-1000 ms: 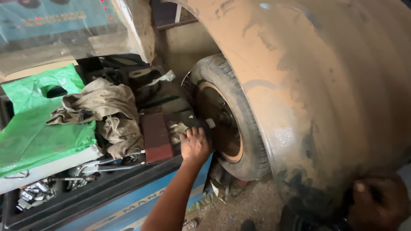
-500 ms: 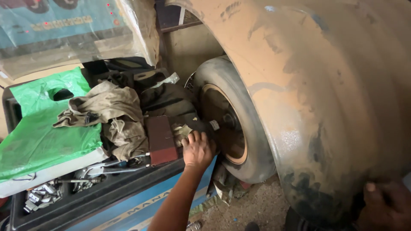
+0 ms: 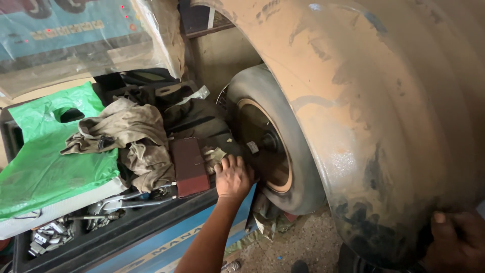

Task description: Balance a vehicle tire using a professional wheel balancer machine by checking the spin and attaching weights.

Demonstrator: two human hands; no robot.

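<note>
While the left hand [image 3: 233, 177] curls clenched beside the small wheel [image 3: 270, 139], right hand [image 3: 457, 242] grasping the big tyre [image 3: 384, 116].

Left hand [image 3: 233, 178] extended forward, arm straight, fingers curled, knuckles up. Right hand [image 3: 457, 245] low at frame corner, thumb up, gripping.

The right hand [image 3: 457, 242] is cut off at the corner; the left hand's [image 3: 233, 177] fingertips hide behind clutter.
</note>
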